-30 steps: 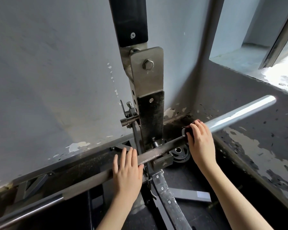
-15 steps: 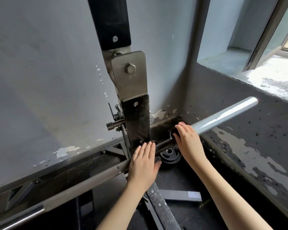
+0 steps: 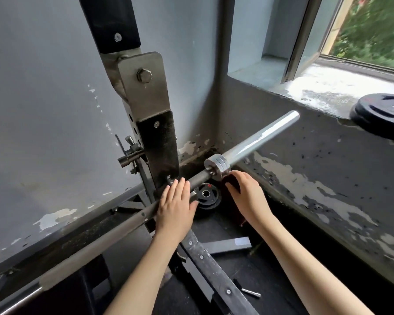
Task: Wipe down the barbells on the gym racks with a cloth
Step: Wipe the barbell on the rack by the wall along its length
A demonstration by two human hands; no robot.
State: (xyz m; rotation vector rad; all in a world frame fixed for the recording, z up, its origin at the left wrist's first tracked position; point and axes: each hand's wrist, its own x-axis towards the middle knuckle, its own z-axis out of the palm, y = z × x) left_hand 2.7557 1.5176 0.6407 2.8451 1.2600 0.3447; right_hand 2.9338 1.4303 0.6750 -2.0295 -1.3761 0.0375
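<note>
**liftnerd:** so where's everything at right now?

**rackrat:** barbell (image 3: 259, 140) sits across the rack upright (image 3: 151, 114), running from bottom left up to the right, with the shiny sleeve end poking out toward the window ledge (image 3: 328, 103). Left hand (image 3: 176, 206) lies flat on the dark shaft just right of the upright, fingers straight, not wrapped round it. A second ago it was further left along the shaft.

**liftnerd:** and the other one?

**rackrat:** right hand (image 3: 247, 189) is off the bar now. Half a second back it was covering the collar (image 3: 217, 165); now the collar's fully in view and the hand sits just below it, fingers curled over a dark reddish cloth (image 3: 232, 179) that hangs down under the palm.

**liftnerd:** anything else around?

**rackrat:** small weight plate (image 3: 206, 194) on the floor between the hands, and a big plate (image 3: 382, 115) up on the ledge that wasn't in view before.
</note>
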